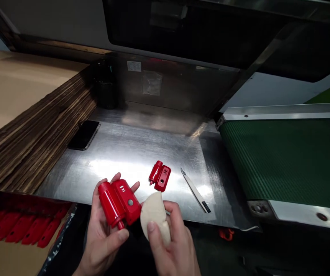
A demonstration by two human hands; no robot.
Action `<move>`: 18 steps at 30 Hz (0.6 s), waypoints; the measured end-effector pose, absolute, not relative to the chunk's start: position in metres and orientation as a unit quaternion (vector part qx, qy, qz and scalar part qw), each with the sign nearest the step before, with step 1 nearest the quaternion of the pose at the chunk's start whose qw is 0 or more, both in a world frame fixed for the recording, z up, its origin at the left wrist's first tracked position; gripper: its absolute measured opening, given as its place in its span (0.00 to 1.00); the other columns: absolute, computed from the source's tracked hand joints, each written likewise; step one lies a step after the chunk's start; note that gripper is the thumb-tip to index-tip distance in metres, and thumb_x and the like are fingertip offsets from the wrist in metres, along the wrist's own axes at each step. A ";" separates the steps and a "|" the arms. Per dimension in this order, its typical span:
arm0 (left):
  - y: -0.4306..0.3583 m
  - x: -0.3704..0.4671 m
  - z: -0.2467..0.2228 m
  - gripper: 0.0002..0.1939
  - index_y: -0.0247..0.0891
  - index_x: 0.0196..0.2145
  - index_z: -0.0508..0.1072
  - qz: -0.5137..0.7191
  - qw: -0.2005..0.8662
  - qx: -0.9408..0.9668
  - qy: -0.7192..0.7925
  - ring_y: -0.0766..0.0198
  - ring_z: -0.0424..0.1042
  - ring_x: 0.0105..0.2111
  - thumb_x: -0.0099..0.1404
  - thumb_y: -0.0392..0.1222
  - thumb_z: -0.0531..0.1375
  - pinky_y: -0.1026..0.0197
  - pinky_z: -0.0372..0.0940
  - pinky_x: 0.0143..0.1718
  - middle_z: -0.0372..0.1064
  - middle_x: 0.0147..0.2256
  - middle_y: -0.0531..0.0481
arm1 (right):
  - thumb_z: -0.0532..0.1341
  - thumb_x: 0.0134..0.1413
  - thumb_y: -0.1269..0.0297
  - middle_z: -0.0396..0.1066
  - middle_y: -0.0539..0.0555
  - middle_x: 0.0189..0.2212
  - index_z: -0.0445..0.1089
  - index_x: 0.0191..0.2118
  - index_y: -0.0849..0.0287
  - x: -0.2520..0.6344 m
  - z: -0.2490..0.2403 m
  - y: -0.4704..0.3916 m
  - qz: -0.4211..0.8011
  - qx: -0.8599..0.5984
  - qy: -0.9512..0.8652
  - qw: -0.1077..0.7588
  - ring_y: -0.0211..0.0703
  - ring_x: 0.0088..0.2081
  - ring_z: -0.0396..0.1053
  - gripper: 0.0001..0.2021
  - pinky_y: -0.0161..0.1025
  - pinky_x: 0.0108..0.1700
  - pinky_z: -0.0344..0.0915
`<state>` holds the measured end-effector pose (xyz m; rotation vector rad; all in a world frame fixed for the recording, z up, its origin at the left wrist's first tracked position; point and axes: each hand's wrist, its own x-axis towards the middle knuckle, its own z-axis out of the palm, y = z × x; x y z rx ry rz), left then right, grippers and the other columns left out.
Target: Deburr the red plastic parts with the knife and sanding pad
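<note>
Steel worktop (130,153) is gleaming under you. Your left hand (103,234), fingers curled, is cradling a red plastic housing (119,203) just off its near edge, while your right hand (173,245) is pinching a pale round wiping pad (153,214) against it. You seem to be mid-wipe; next, turn it steadily.

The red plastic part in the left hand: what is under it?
Under the red plastic part lie the palm and fingers of the left hand; fingertips show past its far edge. Its underside is covered. The right hand presses a beige pad against its near end.
</note>
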<state>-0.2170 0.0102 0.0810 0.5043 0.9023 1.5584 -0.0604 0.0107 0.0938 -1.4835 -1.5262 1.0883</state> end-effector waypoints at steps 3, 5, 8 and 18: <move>0.011 -0.215 0.083 0.47 0.64 0.66 0.64 0.682 0.563 0.219 0.413 0.33 0.61 0.70 0.54 0.41 0.79 0.45 0.76 0.59 0.40 0.79 0.53 | 0.55 0.70 0.54 0.73 0.46 0.24 0.66 0.49 0.52 -0.063 0.096 0.014 0.373 -0.571 -0.634 0.365 0.45 0.23 0.74 0.10 0.37 0.23 0.60; 0.011 -0.215 0.082 0.47 0.64 0.65 0.65 0.685 0.553 0.221 0.420 0.33 0.63 0.69 0.53 0.40 0.79 0.44 0.76 0.59 0.40 0.79 0.53 | 0.55 0.71 0.56 0.72 0.45 0.23 0.65 0.49 0.51 -0.063 0.097 0.016 0.355 -0.554 -0.656 0.370 0.45 0.22 0.74 0.08 0.37 0.22 0.60; 0.011 -0.215 0.081 0.48 0.64 0.64 0.66 0.689 0.548 0.220 0.421 0.33 0.65 0.68 0.52 0.38 0.80 0.46 0.78 0.57 0.40 0.79 0.52 | 0.55 0.70 0.60 0.73 0.44 0.23 0.64 0.49 0.51 -0.064 0.096 0.019 0.316 -0.531 -0.693 0.371 0.44 0.20 0.74 0.06 0.36 0.21 0.61; 0.013 -0.214 0.083 0.46 0.63 0.61 0.67 0.678 0.549 0.228 0.433 0.32 0.65 0.68 0.50 0.39 0.81 0.49 0.80 0.54 0.43 0.77 0.53 | 0.56 0.69 0.64 0.77 0.46 0.26 0.65 0.50 0.53 -0.067 0.098 0.026 0.283 -0.503 -0.727 0.371 0.44 0.19 0.76 0.07 0.35 0.20 0.62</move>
